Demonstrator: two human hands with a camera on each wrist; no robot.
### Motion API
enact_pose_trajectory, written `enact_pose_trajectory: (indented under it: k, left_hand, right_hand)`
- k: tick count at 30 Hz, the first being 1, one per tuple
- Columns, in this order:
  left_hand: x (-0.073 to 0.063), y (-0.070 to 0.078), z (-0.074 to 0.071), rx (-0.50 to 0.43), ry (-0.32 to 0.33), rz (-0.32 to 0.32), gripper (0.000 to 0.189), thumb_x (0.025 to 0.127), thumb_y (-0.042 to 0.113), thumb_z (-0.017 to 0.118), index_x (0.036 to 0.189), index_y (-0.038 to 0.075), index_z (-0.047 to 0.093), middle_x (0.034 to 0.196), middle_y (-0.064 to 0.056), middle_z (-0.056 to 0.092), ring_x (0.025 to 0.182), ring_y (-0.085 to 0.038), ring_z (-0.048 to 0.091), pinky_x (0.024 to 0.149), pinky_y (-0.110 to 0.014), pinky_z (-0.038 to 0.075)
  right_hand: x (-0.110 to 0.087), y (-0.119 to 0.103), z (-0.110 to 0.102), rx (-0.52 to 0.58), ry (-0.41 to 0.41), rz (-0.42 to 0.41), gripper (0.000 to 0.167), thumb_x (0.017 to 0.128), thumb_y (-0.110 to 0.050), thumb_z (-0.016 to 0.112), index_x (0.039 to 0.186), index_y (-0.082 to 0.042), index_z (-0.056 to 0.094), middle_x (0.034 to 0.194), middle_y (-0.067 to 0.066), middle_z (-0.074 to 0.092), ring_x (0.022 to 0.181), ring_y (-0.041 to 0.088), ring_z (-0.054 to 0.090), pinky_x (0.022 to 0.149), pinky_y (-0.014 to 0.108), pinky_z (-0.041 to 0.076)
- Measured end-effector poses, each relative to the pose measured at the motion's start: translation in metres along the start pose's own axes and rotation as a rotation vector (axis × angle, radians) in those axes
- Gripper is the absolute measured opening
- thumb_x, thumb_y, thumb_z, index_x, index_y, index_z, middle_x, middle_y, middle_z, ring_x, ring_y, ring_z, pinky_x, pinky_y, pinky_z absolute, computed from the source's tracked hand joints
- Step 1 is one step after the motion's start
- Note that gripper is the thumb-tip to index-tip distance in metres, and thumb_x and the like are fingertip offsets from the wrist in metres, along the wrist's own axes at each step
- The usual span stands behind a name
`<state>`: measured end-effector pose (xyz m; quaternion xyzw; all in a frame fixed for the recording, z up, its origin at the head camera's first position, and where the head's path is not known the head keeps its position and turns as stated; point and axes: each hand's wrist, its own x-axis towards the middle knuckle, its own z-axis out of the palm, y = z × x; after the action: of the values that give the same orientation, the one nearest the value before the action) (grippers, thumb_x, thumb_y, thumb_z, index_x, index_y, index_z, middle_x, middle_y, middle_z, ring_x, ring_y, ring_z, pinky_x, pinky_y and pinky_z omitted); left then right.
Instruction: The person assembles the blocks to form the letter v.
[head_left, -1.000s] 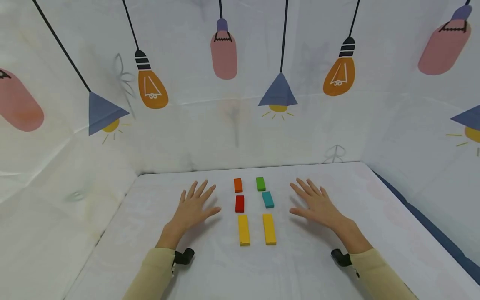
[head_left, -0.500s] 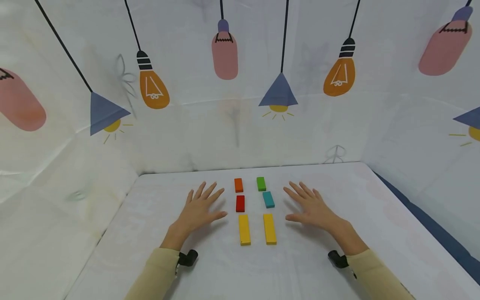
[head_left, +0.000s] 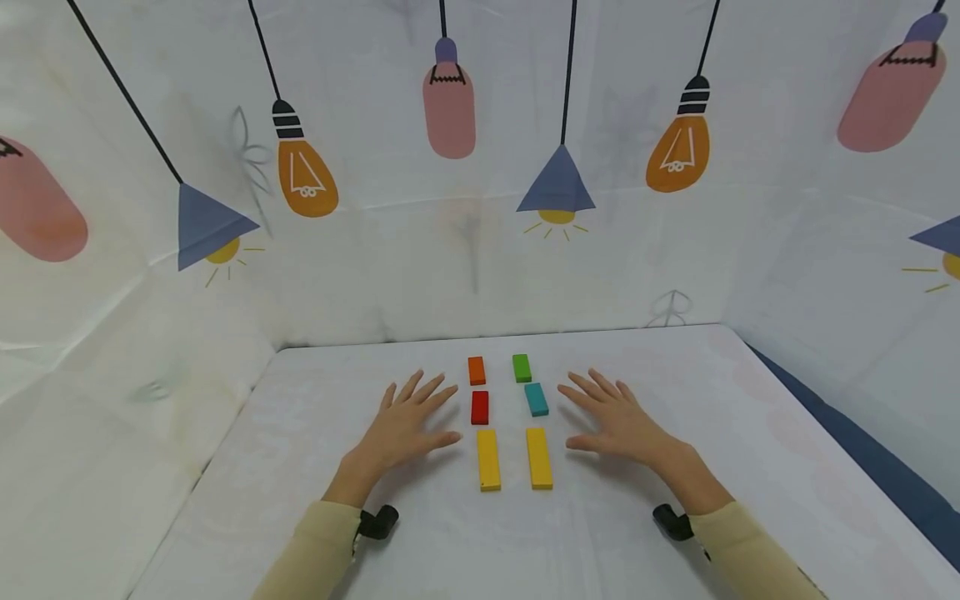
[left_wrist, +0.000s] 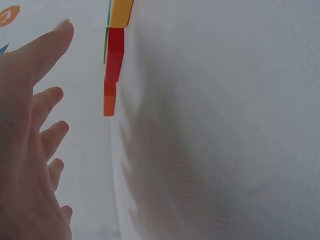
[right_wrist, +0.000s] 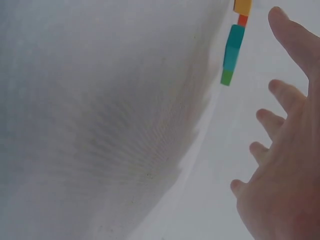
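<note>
Two columns of small blocks lie on the white table between my hands. The left column has an orange block at the back, a red block and a longer yellow block in front. In the right column are a green block, a teal block and a second yellow block. My left hand hovers left of the red block, fingers spread, holding nothing. To the right of the teal block, my right hand hovers likewise, spread and apart from every block.
The white-covered table ends at a white backdrop printed with hanging lamps and bulbs. Dark blue cloth shows beyond the right table edge. A black wrist camera sits at the left sleeve, another black camera at the right.
Both hands have moved inward toward the blocks, the left hand to the right and the right hand to the left, and slightly nearer the front. The blocks have stayed in place.
</note>
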<state>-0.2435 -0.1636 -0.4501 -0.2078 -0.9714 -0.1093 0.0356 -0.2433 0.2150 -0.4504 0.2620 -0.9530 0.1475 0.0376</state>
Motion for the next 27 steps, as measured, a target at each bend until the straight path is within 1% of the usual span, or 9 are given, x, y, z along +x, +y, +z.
enact_pose_trajectory:
  k: [3,6,12,14,21,27]
  left_hand:
    - [0.000,0.002,0.002,-0.014,-0.002,0.021,0.079,0.086,0.074,0.053,0.153,0.039,0.034,0.164,0.007,0.027,0.156,-0.029,0.012,0.119,-0.066,0.011]
    - [0.000,0.004,0.003,-0.028,-0.012,0.034,0.079,0.085,0.075,0.053,0.153,0.040,0.033,0.164,0.007,0.028,0.156,-0.029,0.013,0.120,-0.066,0.012]
    - [-0.001,0.008,0.002,-0.055,0.004,0.052,0.078,0.085,0.073,0.056,0.152,0.038,0.037,0.161,0.005,0.034,0.154,-0.032,0.018,0.119,-0.066,0.013]
    - [-0.002,0.009,0.002,-0.055,0.008,0.051,0.078,0.085,0.072,0.058,0.152,0.038,0.038,0.161,0.005,0.036,0.154,-0.032,0.020,0.119,-0.065,0.015]
    - [-0.002,0.015,0.007,-0.027,-0.036,0.048,0.078,0.085,0.074,0.055,0.152,0.038,0.038,0.161,0.009,0.035,0.154,-0.028,0.020,0.120,-0.063,0.015]
    - [-0.004,0.021,0.008,-0.017,-0.029,0.073,0.075,0.084,0.072,0.058,0.149,0.036,0.044,0.156,0.010,0.043,0.153,-0.025,0.024,0.121,-0.062,0.016]
  right_hand:
    - [0.000,-0.002,0.000,0.012,-0.006,-0.005,0.084,0.083,-0.053,0.073,0.154,-0.025,0.037,0.164,0.006,0.028,0.152,0.041,0.016,0.113,0.073,0.013]
    - [0.001,-0.004,0.000,0.013,-0.017,-0.010,0.084,0.083,-0.051,0.073,0.154,-0.025,0.037,0.164,0.006,0.028,0.152,0.040,0.017,0.114,0.073,0.013]
    - [0.001,-0.009,0.003,-0.007,-0.045,-0.018,0.085,0.083,-0.053,0.073,0.154,-0.026,0.036,0.165,0.003,0.027,0.153,0.039,0.016,0.114,0.073,0.014]
    - [0.001,-0.011,0.003,-0.011,-0.052,-0.023,0.085,0.083,-0.053,0.073,0.154,-0.026,0.036,0.165,0.003,0.027,0.153,0.039,0.016,0.114,0.073,0.014]
    - [0.001,-0.014,0.004,-0.021,-0.078,-0.045,0.083,0.084,-0.055,0.071,0.154,-0.028,0.036,0.164,0.002,0.028,0.153,0.038,0.017,0.115,0.071,0.015]
    - [0.001,-0.018,0.007,-0.018,-0.084,-0.066,0.083,0.083,-0.056,0.071,0.154,-0.028,0.037,0.164,0.000,0.029,0.153,0.037,0.018,0.115,0.070,0.016]
